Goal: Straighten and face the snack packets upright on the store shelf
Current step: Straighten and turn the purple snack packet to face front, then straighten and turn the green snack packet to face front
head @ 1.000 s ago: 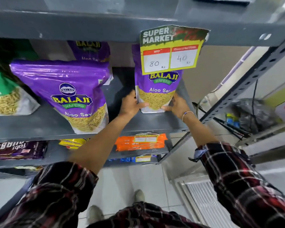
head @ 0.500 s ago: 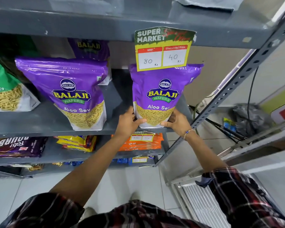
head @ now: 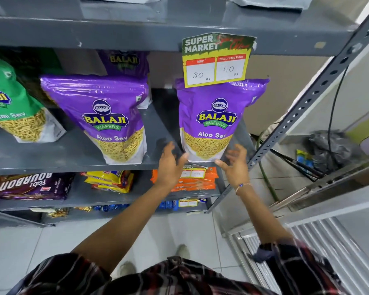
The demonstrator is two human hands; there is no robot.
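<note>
Head view. The right-hand purple Aloo Sev pouch (head: 215, 120) stands upright at the front edge of the grey metal shelf (head: 73, 154), label facing you, its top edge tucked behind the yellow price tag (head: 216, 60) hanging from the shelf above.

Your left hand (head: 172, 165) sits just below and left of the pouch's bottom corner, fingers spread and loose, thumb tip close to the pouch base; contact cannot be told, motion blur. Your right hand (head: 232, 165) hovers just below the pouch's bottom right corner, fingers splayed wide, palm toward the pouch, gripping nothing. The pouch base lies between your two hands, slightly above both.

A second purple Aloo Sev pouch (head: 107, 118) stands to the left on the same shelf, leaning a little right, well apart from your hands. A third purple pouch (head: 124, 62) stands behind it. A green sev pouch (head: 15, 107) leans at far left.

Lower shelf: orange packets (head: 192, 182), yellow packets (head: 109, 180), brown Bourbon biscuit pack (head: 30, 186).
</note>
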